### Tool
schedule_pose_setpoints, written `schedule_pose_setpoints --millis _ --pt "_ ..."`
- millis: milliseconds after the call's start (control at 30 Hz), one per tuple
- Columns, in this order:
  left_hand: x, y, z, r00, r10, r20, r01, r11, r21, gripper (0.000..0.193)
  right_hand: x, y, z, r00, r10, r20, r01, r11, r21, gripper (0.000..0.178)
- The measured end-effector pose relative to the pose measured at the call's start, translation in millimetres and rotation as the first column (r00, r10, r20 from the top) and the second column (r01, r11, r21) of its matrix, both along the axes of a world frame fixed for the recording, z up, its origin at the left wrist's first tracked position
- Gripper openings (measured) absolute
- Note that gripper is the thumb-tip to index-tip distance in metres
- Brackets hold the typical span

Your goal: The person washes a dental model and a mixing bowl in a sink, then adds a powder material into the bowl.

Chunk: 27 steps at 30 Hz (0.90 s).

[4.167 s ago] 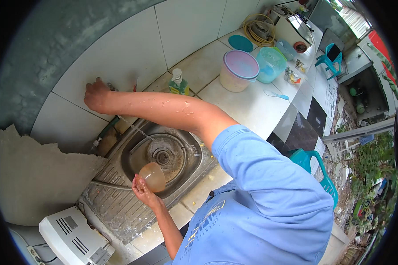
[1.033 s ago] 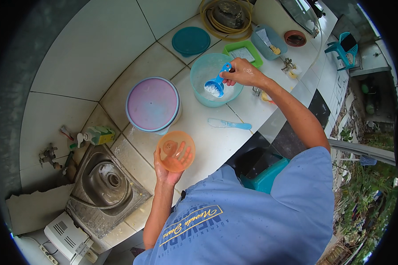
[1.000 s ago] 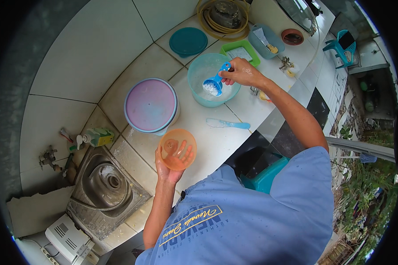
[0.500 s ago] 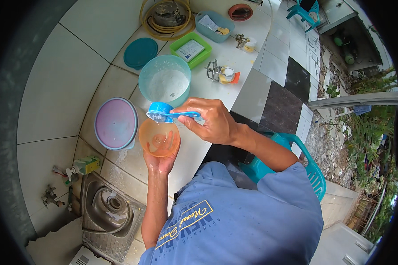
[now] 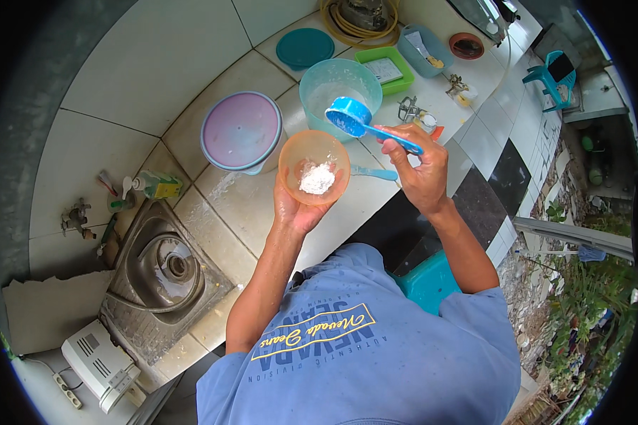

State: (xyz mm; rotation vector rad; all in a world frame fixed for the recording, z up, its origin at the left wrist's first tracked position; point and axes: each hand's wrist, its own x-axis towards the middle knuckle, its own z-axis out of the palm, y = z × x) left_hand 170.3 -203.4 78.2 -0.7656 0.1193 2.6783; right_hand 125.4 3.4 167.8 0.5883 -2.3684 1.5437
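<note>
My left hand [image 5: 298,212] cups a small translucent orange bowl [image 5: 295,150] from below, tilted toward me. A heap of white powder [image 5: 317,178] lies in its bottom. In my right hand [image 5: 422,166] is a blue measuring scoop [image 5: 349,117], held by its handle between thumb and fingers. The scoop's cup, with white residue on it, hovers just above the orange bowl's far rim. Behind both stands a larger translucent teal bowl [image 5: 317,79], partly hidden by the scoop. A light blue flat utensil [image 5: 376,173] pokes out to the right of the orange bowl; its other end is hidden.
A lidded tub with a purple top [image 5: 240,132] stands left of the bowls. Farther back are a teal lid [image 5: 305,48], a green tray [image 5: 395,83] and a blue basin [image 5: 424,53]. The steel sink [image 5: 164,262] is at the left, a teal chair [image 5: 430,282] at my right.
White powder now lies in the orange bowl, which was without it before. The scoop has moved away from directly over the bowl to its far right rim. The whole view has shifted.
</note>
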Motion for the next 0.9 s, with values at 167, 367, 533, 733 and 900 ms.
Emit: schedule_pose_setpoints --millis 167,367,533,733,900 --pt "14 -6 -1 1.0 0.006 0.031 -0.008 0.999 0.047 0.062 -60 4 -23 0.986 -0.084 0.144 0.067 0.991 0.12 0.027" --pt "34 -34 -13 0.988 0.044 -0.146 -0.037 0.998 0.047 0.058 -35 19 -57 0.971 -0.235 -0.048 0.239 0.96 0.146 0.032" --pt "60 -68 -34 0.998 0.055 -0.017 -0.055 0.998 0.005 0.061 7 35 -149 0.99 -0.048 0.134 -0.028 0.858 0.513 0.026" --pt "122 -117 -77 0.984 0.019 0.177 -0.042 0.991 0.125 0.071 23 24 -179 0.986 -0.107 0.131 -0.025 0.673 0.74 0.019" --pt "160 -141 -101 0.941 0.014 0.337 -0.091 0.973 0.212 0.061 71 -14 -146 0.95 0.013 0.311 -0.184 0.83 0.527 0.016"
